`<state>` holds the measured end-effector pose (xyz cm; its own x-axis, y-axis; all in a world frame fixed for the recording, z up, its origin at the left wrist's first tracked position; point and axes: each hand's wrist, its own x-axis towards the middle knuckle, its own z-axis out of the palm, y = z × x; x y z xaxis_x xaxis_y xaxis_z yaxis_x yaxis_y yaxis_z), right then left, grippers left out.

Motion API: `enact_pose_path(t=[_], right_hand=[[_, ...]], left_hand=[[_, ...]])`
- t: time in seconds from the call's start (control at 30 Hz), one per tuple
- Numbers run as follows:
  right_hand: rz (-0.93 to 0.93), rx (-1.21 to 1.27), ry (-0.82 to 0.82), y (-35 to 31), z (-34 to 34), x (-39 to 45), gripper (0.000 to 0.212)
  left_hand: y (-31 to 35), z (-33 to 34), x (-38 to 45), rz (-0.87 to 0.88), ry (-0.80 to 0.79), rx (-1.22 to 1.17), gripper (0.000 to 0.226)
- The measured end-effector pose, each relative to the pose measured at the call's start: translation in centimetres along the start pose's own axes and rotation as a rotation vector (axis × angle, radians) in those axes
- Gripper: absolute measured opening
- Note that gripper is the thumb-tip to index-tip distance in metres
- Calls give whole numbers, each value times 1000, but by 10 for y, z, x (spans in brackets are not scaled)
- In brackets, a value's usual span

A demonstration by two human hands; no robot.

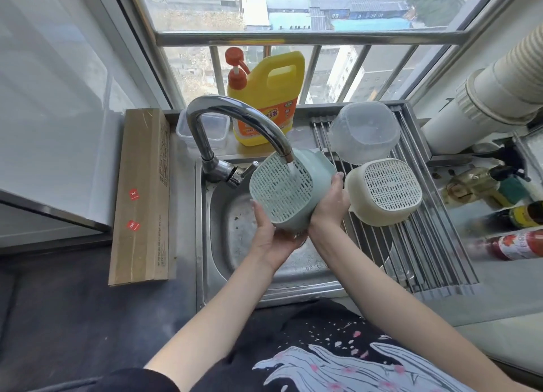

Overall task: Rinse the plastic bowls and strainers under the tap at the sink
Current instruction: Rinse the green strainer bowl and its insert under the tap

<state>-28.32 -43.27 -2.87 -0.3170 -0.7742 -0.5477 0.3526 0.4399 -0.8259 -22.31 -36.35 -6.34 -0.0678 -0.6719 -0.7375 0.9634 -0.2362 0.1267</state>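
A pale green strainer [283, 190] is held upside down over the steel sink [235, 239], its slotted bottom under the running tap [235, 112]. My left hand [271, 236] grips its lower rim from below. My right hand [330, 203] grips its right side. A cream strainer [385, 191] lies upside down on the roll-up drying rack [417, 244] to the right. Behind it a clear plastic bowl [364, 131] rests tilted on the same rack.
A yellow detergent jug [269, 97] with an orange pump and a small clear container [216, 130] stand on the ledge behind the tap. A long cardboard box [141, 194] lies left of the sink. Bottles [511, 241] and a white duct [496, 97] are at the right.
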Motion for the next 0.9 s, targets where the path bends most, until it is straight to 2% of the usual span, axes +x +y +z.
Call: enact_pose_path(t=[0.1,0.17,0.23,0.3,0.37,0.4,0.47,0.53,0.6,0.67,0.8,0.9], right_hand=[[106,22,-141,4,-12,5,30],[144,-121,-177,1,-19,9,31],[63,-278,-126,-1,-24,17,33],[-63,-338,-168,-4,-25,21,47],[-103,-402,-263,-11,-23,20,75],[-101,-449,-290,-14,-23,20,80],[0,-477,-297,-19,-25,25,73],[181,-271,-249,-17,-26,31,60],[366,-43,-181,-10,-26,32,48],[500,42,-89,4,-26,33,45],[752,97,-37,23,-32,29,36],[775,112,-85,33,-35,26,35]], left_hand=[[12,1,5,34,53,-92,89],[22,5,10,45,148,-132,68],[28,10,19,60,240,-82,44],[32,15,28,80,241,-19,36],[38,21,31,116,168,48,41],[41,22,32,130,110,66,46],[44,21,29,148,-3,102,54],[40,15,23,167,-77,165,60],[35,9,18,183,-132,156,56],[31,8,12,197,-160,126,51],[15,12,4,220,-84,239,58],[12,21,4,339,79,311,63]])
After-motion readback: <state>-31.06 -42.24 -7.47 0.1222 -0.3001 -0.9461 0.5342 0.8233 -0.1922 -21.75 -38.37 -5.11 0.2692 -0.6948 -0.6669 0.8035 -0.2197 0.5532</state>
